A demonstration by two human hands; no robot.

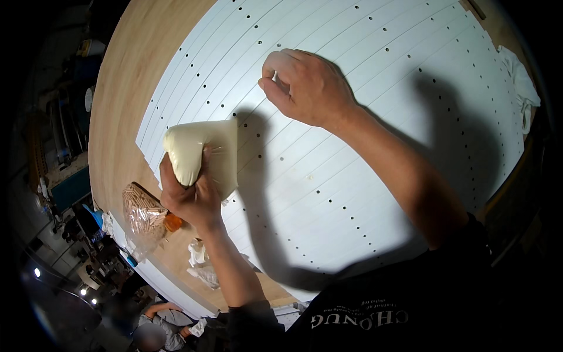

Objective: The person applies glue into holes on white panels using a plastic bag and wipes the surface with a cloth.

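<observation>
My left hand (190, 199) grips a soft, cream-coloured bag (190, 144), full and rounded at its upper left, with a flat edge hanging toward the right. It is held above the left part of white strips (305, 170) laid side by side and dotted with small dark holes. Over the upper middle of these strips is my right hand (308, 88). Its fingers are curled, with thumb and forefinger bent toward each other. Whatever might be inside those fingers is hidden. Both arms cast dark shadows over the white surface.
A clear plastic bag of wooden dowels (143, 211) lies left of my left forearm, beside a small orange object (172, 222). Crumpled white paper (204, 270) is nearer to me. The wooden tabletop (126, 88) curves along the left. White cloth (519, 85) lies far right. Another person (167, 328) is at lower left.
</observation>
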